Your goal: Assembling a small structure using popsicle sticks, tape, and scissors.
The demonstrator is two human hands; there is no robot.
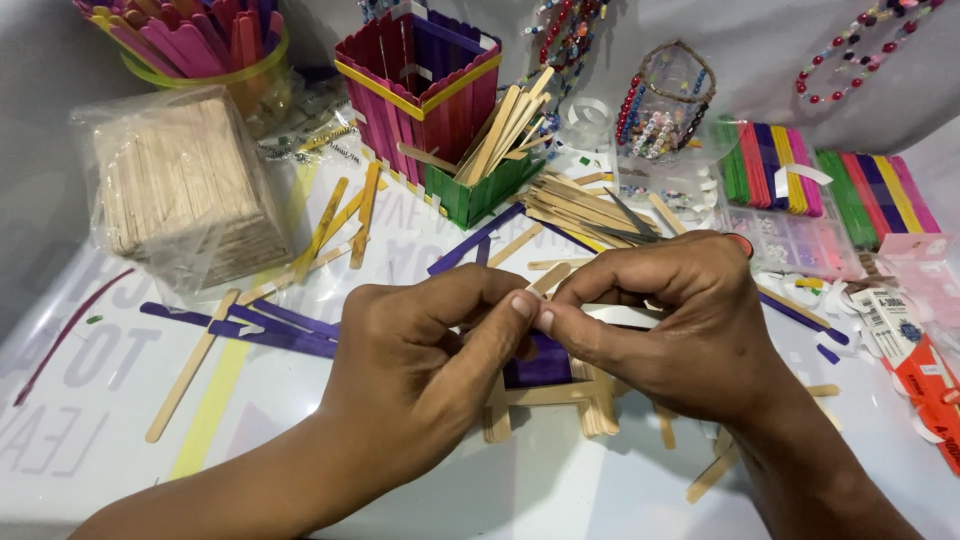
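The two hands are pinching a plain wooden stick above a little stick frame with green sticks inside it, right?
Not quite. The head view shows the left hand and right hand pinching a plain wooden stick above a little stick frame, but the sticks inside it are purple, not green.

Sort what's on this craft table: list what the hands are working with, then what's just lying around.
In hand:
left hand and right hand, pinching a plain wooden stick
small stick frame with purple slats beneath them

Lying about:
bagged stack of plain sticks
pink and purple stick box
bead strings
loose purple sticks
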